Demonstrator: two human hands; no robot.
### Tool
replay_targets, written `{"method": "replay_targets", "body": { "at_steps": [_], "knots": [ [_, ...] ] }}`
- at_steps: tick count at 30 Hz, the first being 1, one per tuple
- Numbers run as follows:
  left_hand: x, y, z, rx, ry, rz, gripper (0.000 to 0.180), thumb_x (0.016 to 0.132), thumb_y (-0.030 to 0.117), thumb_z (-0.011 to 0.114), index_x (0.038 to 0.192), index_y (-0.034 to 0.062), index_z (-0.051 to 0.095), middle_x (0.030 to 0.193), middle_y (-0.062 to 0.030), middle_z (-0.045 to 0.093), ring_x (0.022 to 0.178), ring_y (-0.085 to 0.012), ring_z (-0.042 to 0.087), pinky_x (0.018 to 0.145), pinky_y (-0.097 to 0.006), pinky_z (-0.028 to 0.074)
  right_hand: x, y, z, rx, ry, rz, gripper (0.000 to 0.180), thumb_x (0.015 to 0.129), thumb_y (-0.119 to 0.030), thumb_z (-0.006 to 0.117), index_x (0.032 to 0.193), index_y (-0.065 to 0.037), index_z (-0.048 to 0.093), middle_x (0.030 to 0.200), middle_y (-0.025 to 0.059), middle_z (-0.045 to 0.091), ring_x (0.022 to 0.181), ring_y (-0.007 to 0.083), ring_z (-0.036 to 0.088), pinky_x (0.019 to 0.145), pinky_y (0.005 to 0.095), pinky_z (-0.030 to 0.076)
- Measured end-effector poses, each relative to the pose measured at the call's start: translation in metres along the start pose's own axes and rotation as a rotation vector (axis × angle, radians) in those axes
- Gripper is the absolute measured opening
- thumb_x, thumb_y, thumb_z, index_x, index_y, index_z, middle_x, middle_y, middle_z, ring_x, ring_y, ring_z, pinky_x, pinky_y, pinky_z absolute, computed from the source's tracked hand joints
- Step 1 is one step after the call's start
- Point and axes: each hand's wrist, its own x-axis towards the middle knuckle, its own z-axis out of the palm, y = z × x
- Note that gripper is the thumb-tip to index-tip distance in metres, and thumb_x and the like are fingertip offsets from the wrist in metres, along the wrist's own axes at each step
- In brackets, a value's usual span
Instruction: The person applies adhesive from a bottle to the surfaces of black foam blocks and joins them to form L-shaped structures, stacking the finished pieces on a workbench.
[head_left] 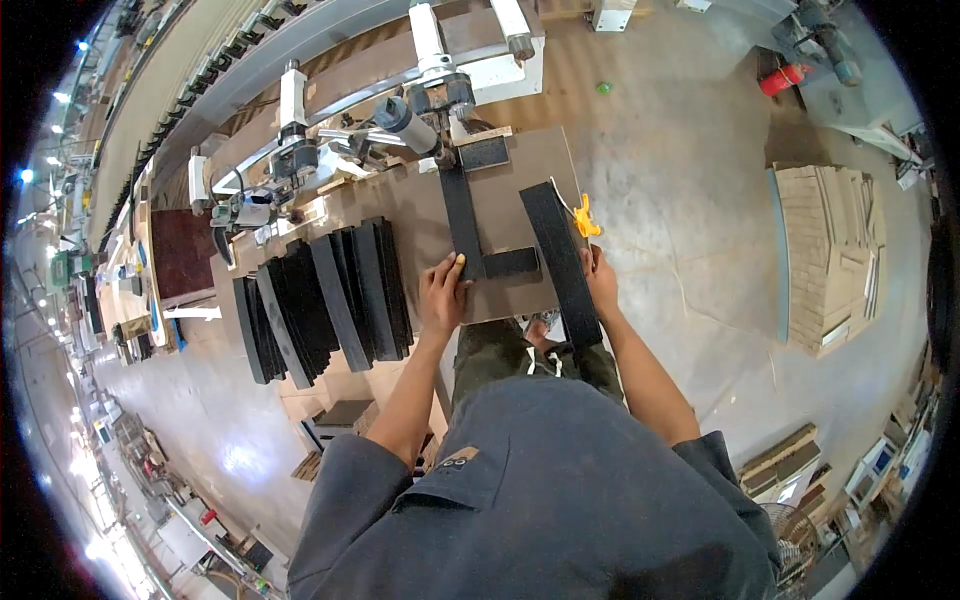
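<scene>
My left hand is at the front of a brown worktop, its fingers curled and its index fingertip against the near end of a long black strip. That strip runs away from me under a grey cylindrical machine head. A short black piece lies crosswise beside its near end. My right hand closes along the right side of another long black strip, which lies aslant over the worktop's right corner, its near end overhanging. The thumb there is hidden. A yellow trigger-shaped tool hangs just beyond that hand.
Several stacks of black strips stand at the worktop's left. Another short black piece lies near the machine head. More machine heads line a rail at the back. Flat brown sheets are piled on the floor right; a red fire extinguisher stands farther back.
</scene>
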Motion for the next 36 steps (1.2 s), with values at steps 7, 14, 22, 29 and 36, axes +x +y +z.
{"method": "replay_targets", "body": {
  "at_steps": [7,14,22,29,36],
  "knots": [
    [0.002,0.001,-0.003,-0.020,0.031,0.041,0.054,0.092,0.014,0.087,0.143,0.0048,0.073,0.148,-0.0127,0.071,0.113,-0.0386,0.066,0.101,-0.047,0.055,-0.004,-0.001,0.001,0.007,0.046,-0.050,0.060,0.118,-0.058,0.044,0.148,-0.010,0.063,0.119,0.0286,0.077,0.110,0.0532,0.072,0.091,0.0603,0.056],
    [0.006,0.003,-0.001,-0.002,0.016,0.037,0.055,0.091,0.013,0.087,0.143,0.0057,0.073,0.150,-0.0123,0.070,0.114,-0.0381,0.066,0.102,-0.047,0.055,-0.001,-0.008,-0.005,0.027,0.038,-0.016,0.059,0.118,-0.057,0.047,0.147,-0.009,0.063,0.120,0.0287,0.076,0.111,0.0529,0.072,0.093,0.0578,0.056],
    [0.002,0.001,0.001,-0.010,0.005,0.021,0.055,0.090,0.013,0.088,0.143,0.0069,0.074,0.150,-0.0110,0.070,0.116,-0.0373,0.065,0.103,-0.048,0.055,-0.001,-0.005,-0.005,0.003,0.037,-0.026,0.060,0.117,-0.057,0.047,0.149,-0.008,0.063,0.121,0.0278,0.077,0.113,0.0511,0.072,0.095,0.0562,0.056],
    [0.013,0.001,-0.012,-0.059,-0.060,-0.019,0.051,0.094,0.027,0.087,0.139,0.0069,0.073,0.144,-0.0143,0.071,0.121,-0.0398,0.067,0.103,-0.050,0.056,-0.004,-0.010,-0.004,0.014,0.054,-0.022,0.056,0.118,-0.054,0.048,0.144,-0.007,0.064,0.120,0.0281,0.077,0.112,0.0505,0.073,0.093,0.0563,0.056],
    [0.106,0.047,0.009,0.207,-0.065,-0.388,0.074,0.104,0.051,0.076,0.148,-0.0061,0.057,0.130,-0.0247,0.066,0.115,-0.0445,0.072,0.093,-0.050,0.063,-0.008,-0.015,-0.007,0.016,0.055,0.002,0.058,0.116,-0.059,0.049,0.140,-0.008,0.067,0.117,0.0276,0.078,0.109,0.0503,0.074,0.091,0.0583,0.057]
  ]
}}
